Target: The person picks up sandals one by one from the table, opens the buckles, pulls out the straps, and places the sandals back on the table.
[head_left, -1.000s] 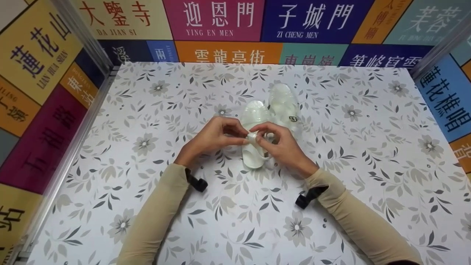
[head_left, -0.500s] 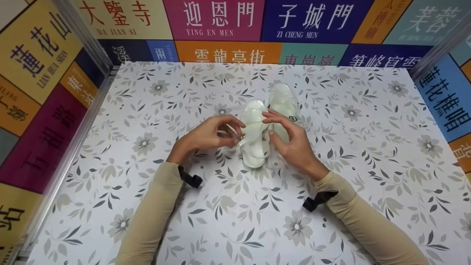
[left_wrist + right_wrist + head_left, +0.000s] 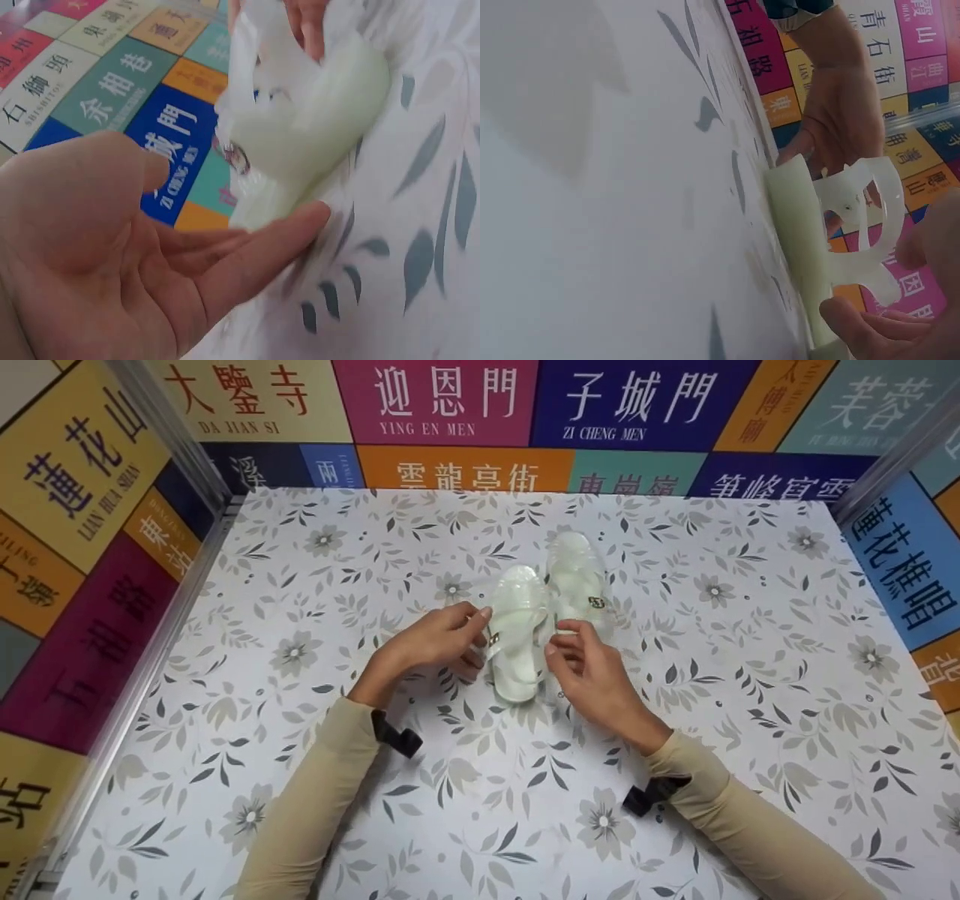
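Note:
Two pale, translucent white-green strappy sandals lie on the patterned tabletop. The nearer sandal point(image 3: 519, 686) sits sole down between my hands, its straps raised and a small gold buckle on its left side. Slightly behind and to the right is the other sandal point(image 3: 574, 559), with a dark-and-gold ornament on its strap. Beside the nearer sandal's left edge, my left hand point(image 3: 441, 643) has its fingers extended, as the left wrist view shows. My right hand point(image 3: 596, 679) is at that sandal's right side, fingers loosely bent around nothing; whether a fingertip touches the sole I cannot tell.
A white table point(image 3: 480, 810) with grey leaf and flower print carries the sandals. Colourful panels point(image 3: 442, 401) with Chinese place names stand along its back and sides. A dark strap mount point(image 3: 397, 739) sits at each wrist.
Both hands have let go of the nearer sandal's strap and moved apart to either side of it. The right hand rose a little, then came back down. Both sandals stay in place.

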`<state>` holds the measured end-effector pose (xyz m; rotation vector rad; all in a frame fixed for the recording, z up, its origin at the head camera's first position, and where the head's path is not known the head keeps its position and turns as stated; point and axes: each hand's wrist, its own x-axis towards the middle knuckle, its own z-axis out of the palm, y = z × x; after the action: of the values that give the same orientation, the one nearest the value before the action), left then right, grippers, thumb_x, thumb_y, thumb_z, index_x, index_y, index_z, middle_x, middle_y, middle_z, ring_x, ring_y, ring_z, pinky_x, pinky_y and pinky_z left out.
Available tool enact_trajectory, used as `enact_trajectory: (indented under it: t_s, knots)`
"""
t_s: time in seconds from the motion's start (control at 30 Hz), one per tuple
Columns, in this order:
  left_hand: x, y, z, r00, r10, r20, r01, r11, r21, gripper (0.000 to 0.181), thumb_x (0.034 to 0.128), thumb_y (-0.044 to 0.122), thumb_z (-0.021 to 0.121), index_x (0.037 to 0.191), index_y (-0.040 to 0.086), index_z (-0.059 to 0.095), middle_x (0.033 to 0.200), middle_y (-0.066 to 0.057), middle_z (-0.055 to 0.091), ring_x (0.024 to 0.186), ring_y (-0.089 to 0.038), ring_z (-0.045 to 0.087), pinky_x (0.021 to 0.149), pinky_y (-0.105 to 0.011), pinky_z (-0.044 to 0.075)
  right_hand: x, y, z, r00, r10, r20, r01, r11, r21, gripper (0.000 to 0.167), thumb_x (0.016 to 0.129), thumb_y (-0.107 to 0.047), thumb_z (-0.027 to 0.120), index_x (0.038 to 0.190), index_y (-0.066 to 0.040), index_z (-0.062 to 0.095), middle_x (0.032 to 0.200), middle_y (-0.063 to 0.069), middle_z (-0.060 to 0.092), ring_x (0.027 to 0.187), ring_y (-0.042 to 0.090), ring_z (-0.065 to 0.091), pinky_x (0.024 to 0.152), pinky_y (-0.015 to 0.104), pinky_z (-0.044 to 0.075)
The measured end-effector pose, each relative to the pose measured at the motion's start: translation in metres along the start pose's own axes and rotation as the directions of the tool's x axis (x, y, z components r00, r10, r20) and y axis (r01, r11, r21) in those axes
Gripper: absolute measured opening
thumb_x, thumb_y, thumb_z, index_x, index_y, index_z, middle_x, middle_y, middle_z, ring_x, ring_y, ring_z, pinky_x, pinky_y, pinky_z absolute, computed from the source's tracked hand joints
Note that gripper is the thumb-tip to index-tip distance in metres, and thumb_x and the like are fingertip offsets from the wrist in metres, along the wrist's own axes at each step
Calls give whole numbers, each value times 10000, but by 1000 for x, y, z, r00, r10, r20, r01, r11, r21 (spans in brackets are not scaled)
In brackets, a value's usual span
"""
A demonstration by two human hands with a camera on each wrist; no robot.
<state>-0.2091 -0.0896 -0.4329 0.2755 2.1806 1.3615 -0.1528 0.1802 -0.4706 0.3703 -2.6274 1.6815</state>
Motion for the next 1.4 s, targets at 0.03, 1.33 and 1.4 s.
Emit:
enact_trajectory:
  t_s: [0.03,1.33,1.4]
  knots:
    - [-1,3,3,1000,-11,-8,11,1000,0,555,1153,517,439,1336,11,579,1171,-198,722,948,-361,809,798,-443,691,0,1,2,1000,4,29,-4,1000,7,451,1110,-250,621,1478,-1,540,1403,196,720,1272,293,727,1081,364,602]
    - [44,5,30,821,296,-488,-158,940,303,306,1134,300,550,1215,77,744,1139,-149,828,1058,-244,813,891,-408,664,54,5,36,999,47,29,-52,968,247,511,1158,-192,444,1631,-3,402,1743,165,383,1650,292,325,1368,413,260]
    - [44,4,27,816,288,-502,-149,943,299,301,1131,298,560,1206,81,754,1149,-153,825,1054,-243,813,896,-408,665,57,4,37,998,48,39,-56,969,239,506,1157,-190,442,1632,-18,409,1743,150,389,1651,277,322,1368,404,257]
